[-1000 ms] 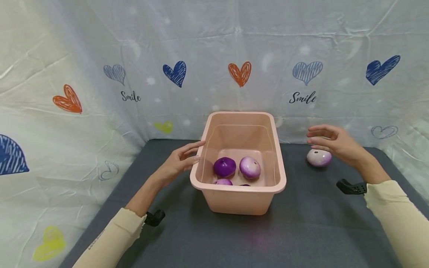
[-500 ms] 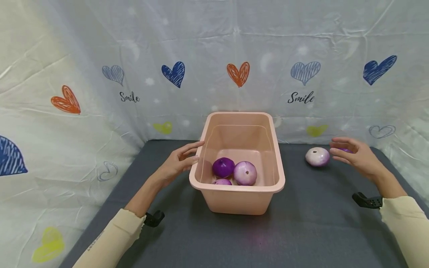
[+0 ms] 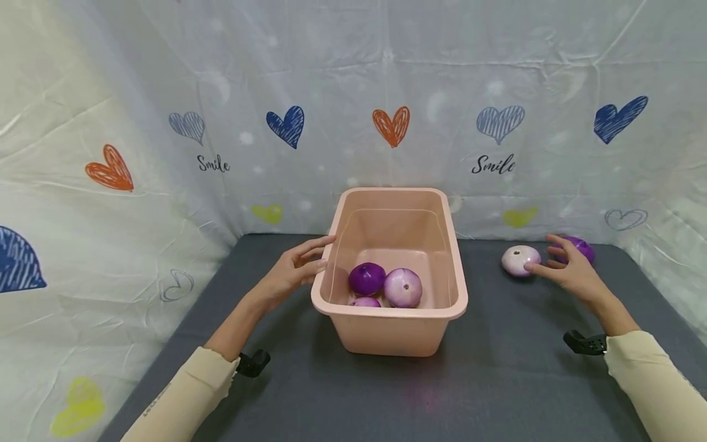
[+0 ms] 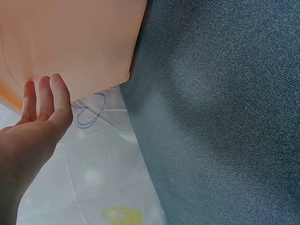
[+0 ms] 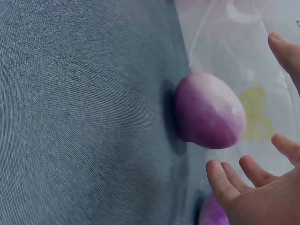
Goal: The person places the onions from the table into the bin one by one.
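A pink plastic tub [image 3: 393,334] stands mid-table, holding a dark purple onion [image 3: 367,279], a paler onion [image 3: 403,288] and part of another purple onion [image 3: 366,302] behind the front rim. My left hand [image 3: 293,267] rests at the tub's left rim with relaxed fingers; in the left wrist view its fingertips [image 4: 57,82] lie against the tub's side. On the right, my right hand [image 3: 577,276] reaches toward a pale onion [image 3: 518,261], thumb at its near right side and fingers spread. Behind those fingers sits a dark purple onion [image 3: 582,247], partly hidden.
A dark grey cloth [image 3: 497,380] covers the table. A pale plastic curtain [image 3: 331,73] printed with hearts hangs close along the back and left side. Black wrist straps [image 3: 585,344] show at both sleeves.
The right hand swings right off the pale onion, then back left and down beside it, uncovering the purple one. Inside the tub the pale onion has rolled left. The left hand stays.
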The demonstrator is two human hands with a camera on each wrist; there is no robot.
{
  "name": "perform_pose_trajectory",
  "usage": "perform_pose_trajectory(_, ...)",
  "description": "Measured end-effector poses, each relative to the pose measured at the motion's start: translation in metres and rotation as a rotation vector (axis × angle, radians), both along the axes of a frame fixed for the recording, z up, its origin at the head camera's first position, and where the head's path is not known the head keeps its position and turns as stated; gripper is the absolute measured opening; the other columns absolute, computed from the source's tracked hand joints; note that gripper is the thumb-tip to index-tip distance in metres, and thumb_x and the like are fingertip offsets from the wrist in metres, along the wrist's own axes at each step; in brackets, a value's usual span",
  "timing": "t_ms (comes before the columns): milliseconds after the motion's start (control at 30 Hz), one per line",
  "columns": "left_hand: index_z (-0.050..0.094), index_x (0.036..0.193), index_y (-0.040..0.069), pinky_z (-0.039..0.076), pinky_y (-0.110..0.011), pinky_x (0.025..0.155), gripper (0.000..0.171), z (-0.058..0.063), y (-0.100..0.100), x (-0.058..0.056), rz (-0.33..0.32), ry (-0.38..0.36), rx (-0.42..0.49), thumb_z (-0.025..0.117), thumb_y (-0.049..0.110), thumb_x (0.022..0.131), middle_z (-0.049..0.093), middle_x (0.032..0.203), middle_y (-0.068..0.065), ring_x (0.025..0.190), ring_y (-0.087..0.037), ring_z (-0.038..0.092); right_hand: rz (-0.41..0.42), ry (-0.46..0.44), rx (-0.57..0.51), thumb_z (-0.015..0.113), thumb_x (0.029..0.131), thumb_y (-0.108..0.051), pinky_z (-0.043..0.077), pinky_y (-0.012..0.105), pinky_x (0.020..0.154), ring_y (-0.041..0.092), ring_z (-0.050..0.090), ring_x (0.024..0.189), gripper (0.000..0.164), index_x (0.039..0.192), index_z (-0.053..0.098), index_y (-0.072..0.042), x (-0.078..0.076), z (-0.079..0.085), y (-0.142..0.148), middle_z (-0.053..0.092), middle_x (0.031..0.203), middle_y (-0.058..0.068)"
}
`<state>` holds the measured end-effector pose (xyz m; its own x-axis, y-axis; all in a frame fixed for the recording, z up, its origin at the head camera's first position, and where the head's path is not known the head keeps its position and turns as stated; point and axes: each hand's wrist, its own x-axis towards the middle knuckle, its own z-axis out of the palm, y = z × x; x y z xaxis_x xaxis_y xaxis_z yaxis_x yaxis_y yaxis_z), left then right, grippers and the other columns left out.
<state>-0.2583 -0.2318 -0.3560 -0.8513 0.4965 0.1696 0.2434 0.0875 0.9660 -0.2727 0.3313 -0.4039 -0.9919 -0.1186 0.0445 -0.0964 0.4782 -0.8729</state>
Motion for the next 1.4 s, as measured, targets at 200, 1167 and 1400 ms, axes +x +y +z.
perform_pose_trajectory(200, 0.041, 0.157, 0.012, 0.051, -0.045, 0.096, 0.057, -0.002, 0.001, 0.0, 0.004, -0.001, -0.003, 0.061, 0.02, 0.104, 0.042, 0.151, -0.023, 0.131, -0.039, 0.049, 0.001, -0.002, -0.003, 0.074, 0.096, -0.025, 0.029, 0.071, 0.103, 0.064, 0.024, 0.136, 0.102, 0.161, 0.0, 0.001, -0.005, -0.01, -0.003, 0.01, 0.155, 0.044)
perform_pose_trajectory(1167, 0.042, 0.157, 0.016, 0.049, -0.05, 0.098, 0.056, 0.0, 0.0, 0.001, 0.008, -0.009, -0.022, 0.06, 0.02, 0.105, 0.042, 0.152, -0.019, 0.133, -0.036, 0.049, 0.051, 0.109, 0.181, 0.082, 0.089, -0.025, 0.043, 0.049, 0.092, 0.045, 0.047, 0.124, 0.084, 0.152, 0.037, 0.007, -0.034, -0.025, -0.002, 0.041, 0.145, 0.034)
perform_pose_trajectory(1400, 0.042, 0.157, 0.016, 0.052, -0.045, 0.095, 0.057, 0.002, 0.0, 0.002, 0.02, -0.019, -0.012, 0.061, 0.019, 0.104, 0.043, 0.152, -0.021, 0.131, -0.036, 0.05, 0.04, 0.118, 0.162, 0.08, 0.091, -0.027, 0.044, 0.033, 0.089, 0.045, 0.044, 0.127, 0.082, 0.153, 0.037, 0.005, -0.024, -0.026, 0.004, 0.04, 0.147, 0.032)
